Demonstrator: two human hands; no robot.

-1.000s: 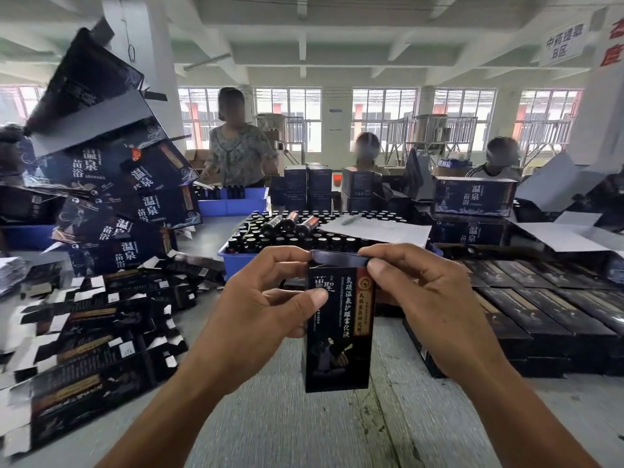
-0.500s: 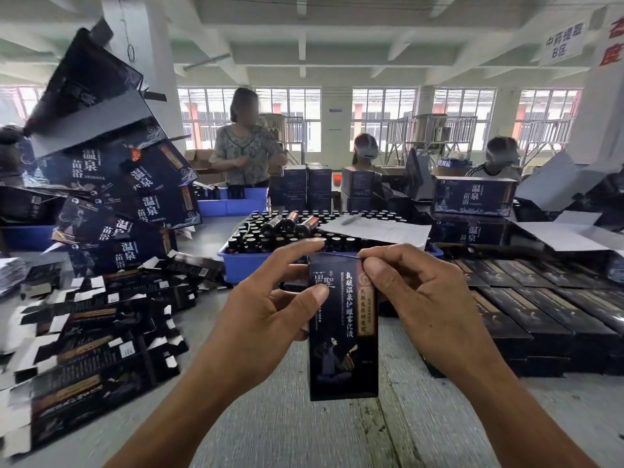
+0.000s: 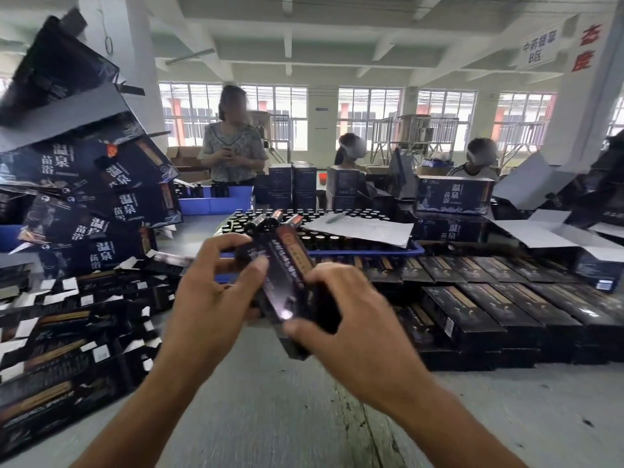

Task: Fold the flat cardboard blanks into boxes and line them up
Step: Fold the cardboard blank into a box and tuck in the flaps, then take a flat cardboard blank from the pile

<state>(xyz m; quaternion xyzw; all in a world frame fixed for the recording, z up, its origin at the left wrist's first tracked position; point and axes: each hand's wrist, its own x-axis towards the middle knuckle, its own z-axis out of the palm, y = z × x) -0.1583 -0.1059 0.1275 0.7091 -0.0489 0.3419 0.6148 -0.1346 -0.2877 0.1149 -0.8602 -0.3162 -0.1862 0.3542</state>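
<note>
Gripping a tilted dark box (image 3: 287, 282) above the grey table (image 3: 270, 400), both hands blur. The left hand (image 3: 209, 298) pinches its upper part; the right hand (image 3: 347, 329) seemingly clasps its lower end.

1. Two hands (image 3: 209, 298) (image 3: 354, 332) hold one dark box (image 3: 287, 285).
2. Three other people (image 3: 233, 136) are at the table's far edge.
3. Two blue trays (image 3: 216, 204) (image 3: 415, 248) hold bottles.
4. Flat blanks (image 3: 67, 332) and finished boxes (image 3: 506, 309): too many to count.

Bright, even daylight from rear windows (image 3: 368, 116). Soft shadows. Motion blur on both hands (image 3: 209, 298) and the held box (image 3: 287, 282). Wide-angle bending at edges. Faces blurred.
</note>
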